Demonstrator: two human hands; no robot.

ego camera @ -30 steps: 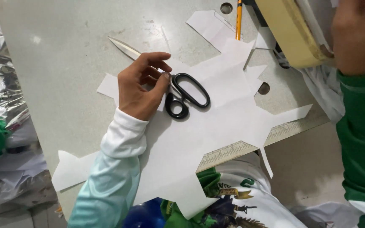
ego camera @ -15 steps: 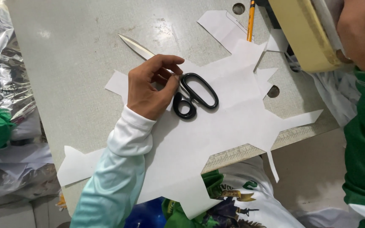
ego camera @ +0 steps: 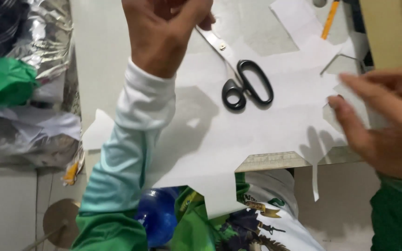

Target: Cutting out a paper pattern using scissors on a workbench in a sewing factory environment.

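Left hand point(ego camera: 164, 28): raised above the bench point(ego camera: 103, 56), fingers curled loosely, holding nothing that shows.
Right hand point(ego camera: 387, 121): fingers spread and extended, tips touching the right edge of the white paper pattern point(ego camera: 238, 135).
Scissors point(ego camera: 243, 79): black-handled, lying shut on the paper, just below and right of the left hand, well left of the right hand.
Paper pattern: flat on the bench between both hands, one tab overhanging the near edge.
Handling: likely thin, light, floppy, easily creased or torn; best taken at a broad edge, not the narrow tabs.
Pencil point(ego camera: 330, 19): orange, beyond the right hand.
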